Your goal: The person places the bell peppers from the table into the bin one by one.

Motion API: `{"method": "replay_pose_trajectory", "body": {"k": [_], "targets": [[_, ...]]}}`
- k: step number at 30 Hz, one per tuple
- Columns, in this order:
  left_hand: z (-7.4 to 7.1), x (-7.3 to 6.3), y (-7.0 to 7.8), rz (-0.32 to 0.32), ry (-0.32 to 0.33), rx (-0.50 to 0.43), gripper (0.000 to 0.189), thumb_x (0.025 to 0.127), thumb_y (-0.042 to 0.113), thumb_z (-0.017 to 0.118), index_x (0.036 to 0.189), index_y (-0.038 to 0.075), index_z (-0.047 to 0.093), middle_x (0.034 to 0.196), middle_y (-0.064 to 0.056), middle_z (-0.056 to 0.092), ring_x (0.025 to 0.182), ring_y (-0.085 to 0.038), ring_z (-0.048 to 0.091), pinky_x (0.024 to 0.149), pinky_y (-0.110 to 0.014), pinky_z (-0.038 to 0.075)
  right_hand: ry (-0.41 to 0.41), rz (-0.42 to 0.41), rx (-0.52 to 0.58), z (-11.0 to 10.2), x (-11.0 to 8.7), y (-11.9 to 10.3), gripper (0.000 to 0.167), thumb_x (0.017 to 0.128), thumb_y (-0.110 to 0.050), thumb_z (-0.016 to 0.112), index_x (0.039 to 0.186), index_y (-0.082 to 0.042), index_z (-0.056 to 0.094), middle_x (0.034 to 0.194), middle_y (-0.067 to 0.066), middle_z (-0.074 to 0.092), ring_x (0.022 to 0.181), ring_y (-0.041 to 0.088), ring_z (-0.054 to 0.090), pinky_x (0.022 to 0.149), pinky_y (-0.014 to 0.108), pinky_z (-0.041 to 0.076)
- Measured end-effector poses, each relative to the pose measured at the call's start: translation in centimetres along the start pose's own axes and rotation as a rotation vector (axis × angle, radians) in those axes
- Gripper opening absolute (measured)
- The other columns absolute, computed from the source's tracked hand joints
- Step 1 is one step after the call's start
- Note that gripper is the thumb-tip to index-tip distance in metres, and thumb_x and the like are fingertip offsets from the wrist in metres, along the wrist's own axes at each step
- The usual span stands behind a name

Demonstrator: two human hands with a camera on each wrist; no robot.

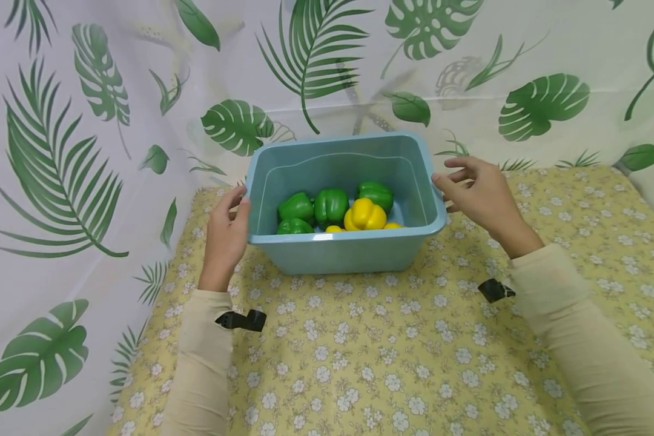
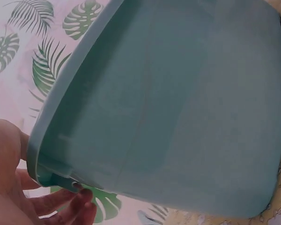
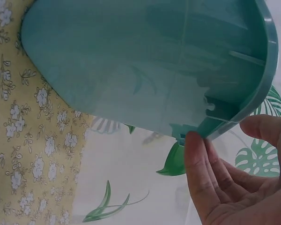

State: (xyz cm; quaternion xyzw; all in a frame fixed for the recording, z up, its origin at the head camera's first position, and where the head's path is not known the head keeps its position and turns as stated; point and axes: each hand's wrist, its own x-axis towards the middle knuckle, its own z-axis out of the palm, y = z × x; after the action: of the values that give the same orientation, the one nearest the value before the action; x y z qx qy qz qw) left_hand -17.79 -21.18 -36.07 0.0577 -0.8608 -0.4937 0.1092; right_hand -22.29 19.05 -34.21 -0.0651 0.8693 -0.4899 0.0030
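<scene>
A light blue plastic tub [image 1: 338,257] stands on the cloth, with several green bell peppers [image 1: 331,207] and yellow bell peppers [image 1: 365,214] inside. My left hand [image 1: 227,233] holds the tub's left rim; in the left wrist view its fingers [image 2: 61,204] curl beneath the rim, while the thumb is mostly hidden behind it. At the opposite end my right hand [image 1: 482,197] pinches the right rim loosely. Its thumb [image 3: 262,129] meets the outer edge in the right wrist view, and the fingertips reach underneath.
A yellow flowered cloth [image 1: 354,345] covers the table under the tub. Close behind and along the left hangs a white leaf-print sheet [image 1: 158,54]. Each sleeve carries a small black camera mount, one on the left wrist [image 1: 242,320] and one on the right wrist [image 1: 495,290].
</scene>
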Motion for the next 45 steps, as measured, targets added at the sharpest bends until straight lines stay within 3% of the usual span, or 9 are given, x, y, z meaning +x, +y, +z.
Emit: {"method": "replay_pose_trajectory", "body": {"k": [6,10,15,19,26,33,40,45], "targets": [[0.2,0.1,0.1,-0.092,-0.034,-0.113,0.049,0.109,0.036,0.044,0.153,0.014,0.046,0.135,-0.015,0.054,0.117,-0.03,0.055,0.093,-0.047,0.05,-0.009,0.025,0.039,-0.1,0.0,0.1,0.061,0.1,-0.04,0.062,0.145,0.001,0.052,0.115,0.022,0.063,0.071,0.005,0.068,0.062,0.026,0.061],[0.2,0.3,0.1,-0.134,-0.059,-0.173,0.048,0.109,0.034,0.045,0.151,0.01,0.049,0.129,-0.015,0.056,0.112,-0.029,0.058,0.09,-0.042,0.051,-0.02,0.045,0.09,-0.3,-0.1,0.1,0.059,0.1,-0.037,0.064,0.141,0.003,0.055,0.103,0.011,0.067,0.07,0.009,0.069,0.062,0.029,0.062],[0.3,0.5,0.0,-0.21,-0.083,-0.254,0.048,0.109,0.033,0.047,0.15,0.009,0.049,0.136,-0.014,0.056,0.118,-0.027,0.057,0.096,-0.041,0.051,-0.032,0.076,0.168,-0.3,-0.2,0.4,0.056,0.099,-0.037,0.065,0.138,0.002,0.058,0.09,-0.004,0.069,0.072,0.011,0.07,0.064,0.03,0.062],[0.6,0.6,0.0,-0.252,-0.084,-0.322,0.049,0.108,0.031,0.047,0.15,0.005,0.048,0.139,-0.014,0.054,0.121,-0.027,0.056,0.1,-0.041,0.049,-0.032,0.084,0.161,-0.1,-0.2,0.6,0.055,0.1,-0.039,0.064,0.137,0.001,0.059,0.091,-0.001,0.072,0.071,0.013,0.071,0.065,0.03,0.062],[1.6,0.7,0.3,-0.265,-0.053,-0.372,0.049,0.109,0.027,0.045,0.151,0.003,0.044,0.142,-0.014,0.051,0.126,-0.026,0.052,0.105,-0.041,0.045,-0.052,0.086,0.079,0.2,-0.1,0.9,0.065,0.098,-0.043,0.065,0.143,0.003,0.054,0.111,0.015,0.067,0.078,0.007,0.065,0.065,0.027,0.059],[2.3,0.6,0.7,-0.241,-0.024,-0.412,0.047,0.11,0.023,0.043,0.151,0.0,0.043,0.138,-0.017,0.051,0.125,-0.028,0.053,0.103,-0.043,0.046,-0.023,0.03,0.038,0.3,-0.4,1.1,0.06,0.101,-0.035,0.063,0.143,0.007,0.053,0.099,0.012,0.067,0.07,0.011,0.059,0.06,0.024,0.051],[3.2,0.5,1.1,-0.25,-0.014,-0.455,0.05,0.11,0.02,0.045,0.154,-0.001,0.037,0.146,-0.015,0.046,0.131,-0.024,0.048,0.107,-0.037,0.044,0.006,-0.012,0.017,-0.4,-0.8,1.7,0.058,0.101,-0.033,0.063,0.141,0.009,0.053,0.104,0.018,0.069,0.076,0.005,0.06,0.062,0.022,0.048],[4.0,0.3,1.6,-0.231,-0.025,-0.476,0.048,0.11,0.02,0.045,0.152,-0.001,0.041,0.138,-0.018,0.048,0.123,-0.026,0.051,0.102,-0.038,0.046,0.024,-0.006,0.033,-1.3,-1.1,2.3,0.059,0.101,-0.032,0.064,0.142,0.008,0.052,0.098,0.005,0.069,0.077,0.004,0.061,0.063,0.02,0.049]]}}
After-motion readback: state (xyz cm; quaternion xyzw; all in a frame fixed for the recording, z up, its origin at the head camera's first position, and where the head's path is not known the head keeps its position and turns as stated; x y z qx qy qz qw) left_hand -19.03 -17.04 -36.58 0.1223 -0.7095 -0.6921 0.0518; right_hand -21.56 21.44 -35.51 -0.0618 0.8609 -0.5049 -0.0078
